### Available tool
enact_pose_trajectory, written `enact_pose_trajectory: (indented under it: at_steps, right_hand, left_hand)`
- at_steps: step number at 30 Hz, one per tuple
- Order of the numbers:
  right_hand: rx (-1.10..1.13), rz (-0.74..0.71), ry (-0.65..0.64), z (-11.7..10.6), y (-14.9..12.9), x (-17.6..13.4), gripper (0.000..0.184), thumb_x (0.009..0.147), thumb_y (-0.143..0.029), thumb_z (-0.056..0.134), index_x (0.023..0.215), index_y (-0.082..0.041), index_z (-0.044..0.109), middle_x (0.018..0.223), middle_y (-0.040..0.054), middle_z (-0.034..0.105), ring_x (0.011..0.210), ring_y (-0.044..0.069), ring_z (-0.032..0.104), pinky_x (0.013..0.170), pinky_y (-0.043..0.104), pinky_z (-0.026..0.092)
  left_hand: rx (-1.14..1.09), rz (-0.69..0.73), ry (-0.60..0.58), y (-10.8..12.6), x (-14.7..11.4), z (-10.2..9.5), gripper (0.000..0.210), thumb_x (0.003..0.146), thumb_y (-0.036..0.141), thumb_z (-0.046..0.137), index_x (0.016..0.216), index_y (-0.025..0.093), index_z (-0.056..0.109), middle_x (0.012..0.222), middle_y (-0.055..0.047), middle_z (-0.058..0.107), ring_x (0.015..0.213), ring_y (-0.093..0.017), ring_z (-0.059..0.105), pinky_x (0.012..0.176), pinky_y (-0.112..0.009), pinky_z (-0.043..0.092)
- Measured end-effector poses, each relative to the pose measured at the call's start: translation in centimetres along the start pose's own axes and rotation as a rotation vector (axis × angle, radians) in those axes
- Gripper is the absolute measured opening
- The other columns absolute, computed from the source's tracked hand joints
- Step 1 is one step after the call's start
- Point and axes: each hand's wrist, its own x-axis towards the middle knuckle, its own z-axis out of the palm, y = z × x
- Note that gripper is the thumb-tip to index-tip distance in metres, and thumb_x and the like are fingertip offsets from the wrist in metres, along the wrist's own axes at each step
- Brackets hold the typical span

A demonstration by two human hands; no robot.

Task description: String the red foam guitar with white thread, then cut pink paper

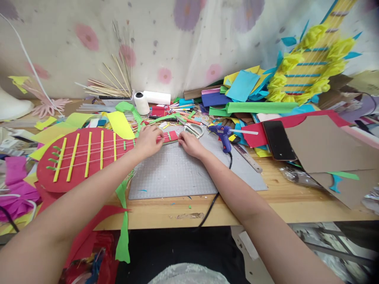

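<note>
A red craft guitar point(79, 157) with yellow strips and thin white strings lies on the left of the table, its neck reaching onto the grey cutting mat point(174, 173). My left hand point(149, 141) is closed over the neck, fingers curled around it. At the neck's far right end, my right hand point(192, 145) is closed in a pinch; what its fingertips hold is too small to make out. White-handled scissors point(194, 129) lie just behind my right hand. To the right is a purple glue gun point(223, 135) with a glue stick in its back.
A metal ruler point(248, 157) crosses the mat's right side. A black phone point(279, 140) rests on brown cardboard point(322, 146). Behind are a thread spool point(141, 103), sticks point(115, 85) and coloured paper point(242, 85). Another craft guitar point(306, 67) with yellow flowers leans at back right.
</note>
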Motion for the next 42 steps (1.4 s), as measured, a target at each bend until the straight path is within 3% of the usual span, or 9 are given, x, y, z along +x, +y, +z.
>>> enact_pose_trajectory:
  at_steps: [6,12,15,18,21,29,35,39,42]
  right_hand:
    - [0.113,0.041,0.1,-0.8,-0.7,-0.3,0.013,0.083,-0.018,0.047,0.095,-0.017,0.051,0.079,0.004,0.059,0.078,0.018,0.053,0.072,0.028,0.038]
    - [0.115,0.001,0.118,-1.0,-0.7,-0.1,0.015,0.086,-0.032,0.05,0.082,-0.018,0.057,0.08,0.0034,0.058,0.073,0.015,0.05,0.069,0.027,0.037]
    - [0.116,0.012,0.129,-0.8,-0.4,0.2,0.018,0.086,-0.034,0.052,0.081,-0.018,0.06,0.085,0.0035,0.06,0.073,0.014,0.05,0.069,0.026,0.036]
    - [0.092,0.065,0.096,-0.9,-0.3,0.5,0.018,0.085,-0.034,0.054,0.081,-0.019,0.062,0.079,0.0021,0.06,0.07,0.014,0.05,0.064,0.026,0.033]
    - [0.069,0.079,0.044,-1.4,-0.4,0.8,0.019,0.085,-0.034,0.054,0.08,-0.019,0.063,0.075,0.0013,0.061,0.068,0.013,0.05,0.061,0.025,0.031]
    - [0.05,0.076,0.029,-3.5,-1.7,1.5,0.019,0.083,-0.035,0.057,0.076,-0.018,0.062,0.072,0.0012,0.061,0.065,0.013,0.049,0.059,0.025,0.03]
    - [-0.005,0.054,0.008,-6.0,-1.8,1.4,0.02,0.081,-0.037,0.06,0.073,-0.019,0.063,0.072,0.0016,0.063,0.067,0.014,0.05,0.06,0.026,0.029]
    - [-0.025,0.076,-0.018,-5.7,-0.9,0.8,0.022,0.081,-0.038,0.059,0.071,-0.019,0.062,0.07,0.0014,0.062,0.064,0.013,0.049,0.059,0.026,0.028]
    - [-0.019,0.087,-0.035,-5.3,-0.5,0.2,0.023,0.081,-0.039,0.059,0.07,-0.019,0.061,0.07,0.0009,0.061,0.062,0.012,0.048,0.058,0.026,0.027]
  left_hand:
    - [-0.154,0.073,-0.166,1.4,-0.1,1.4,0.03,0.081,0.028,0.054,0.108,0.017,0.063,0.105,-0.009,0.066,0.096,-0.024,0.06,0.082,-0.036,0.046]
    - [-0.293,-0.071,-0.164,0.9,0.0,1.3,0.022,0.082,0.029,0.05,0.095,0.022,0.067,0.092,-0.003,0.069,0.084,-0.02,0.062,0.075,-0.033,0.048]
    - [-0.264,-0.074,-0.106,0.4,0.4,0.9,0.022,0.08,0.032,0.056,0.097,0.021,0.066,0.098,-0.006,0.067,0.095,-0.022,0.06,0.084,-0.035,0.047]
    - [-0.106,-0.097,-0.021,0.0,0.7,0.8,0.054,0.069,0.037,0.07,0.118,0.018,0.058,0.123,-0.013,0.057,0.119,-0.03,0.048,0.099,-0.043,0.039]
    - [-0.002,-0.135,-0.061,-0.1,1.0,1.3,0.078,0.064,0.041,0.074,0.132,0.015,0.046,0.132,-0.017,0.05,0.125,-0.034,0.043,0.102,-0.045,0.035]
    - [-0.019,-0.092,-0.148,0.1,1.1,1.4,0.05,0.077,0.034,0.064,0.121,0.014,0.053,0.113,-0.013,0.064,0.109,-0.029,0.057,0.093,-0.039,0.042]
    - [0.018,-0.008,-0.224,-0.3,0.5,0.3,0.051,0.075,0.038,0.064,0.12,0.017,0.055,0.118,-0.012,0.063,0.109,-0.028,0.056,0.092,-0.036,0.043]
    - [-0.052,0.004,-0.155,0.9,0.6,0.0,0.049,0.076,0.048,0.061,0.114,0.018,0.06,0.115,-0.011,0.063,0.108,-0.027,0.056,0.091,-0.037,0.043]
    - [-0.157,0.006,-0.163,2.5,0.9,0.0,0.035,0.083,0.042,0.052,0.108,0.02,0.063,0.106,-0.007,0.066,0.096,-0.022,0.06,0.081,-0.032,0.046]
